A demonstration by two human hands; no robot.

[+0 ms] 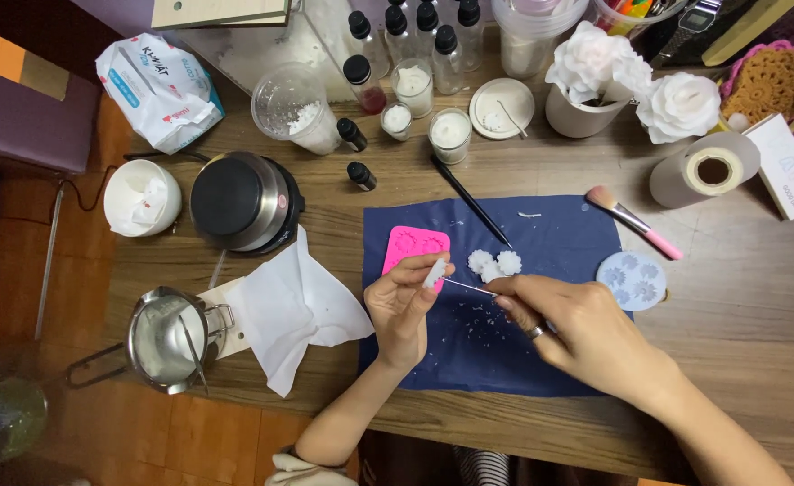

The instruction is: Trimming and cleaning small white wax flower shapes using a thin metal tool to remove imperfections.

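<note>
While both hands worked above the cloth, entries were taken as follows.

Left hand: the left hand (403,306) pinched a small white wax piece (435,272) between thumb and fingertips, raised just over the dark blue cloth (559,238).

Right hand: the right hand (569,322) was closed on a thin metal pick (469,286), whose tip met the wax piece.

Position of piece: it sat at the left fingertips, between the two hands, just beside the pink silicone mould (414,247).

Risk, judged: the piece looked small and brittle; too firm a push from the pick could crack it or flick it out of the pinch. A slip of the tip could also jab the left fingertips.

Near the hands: three white wax flowers (494,263) lay on the cloth just beyond the pick, with white crumbs scattered below them.

Further out: a black pen-like tool (471,202) lay across the cloth's top edge, a pink-handled brush (634,221) at its right corner, and a round pale blue mould (631,280) on the table beside it.

Left side: crumpled white paper (293,310), a steel pouring pot (167,338) and a small hotplate (245,202) stood well apart from the hands.
</note>
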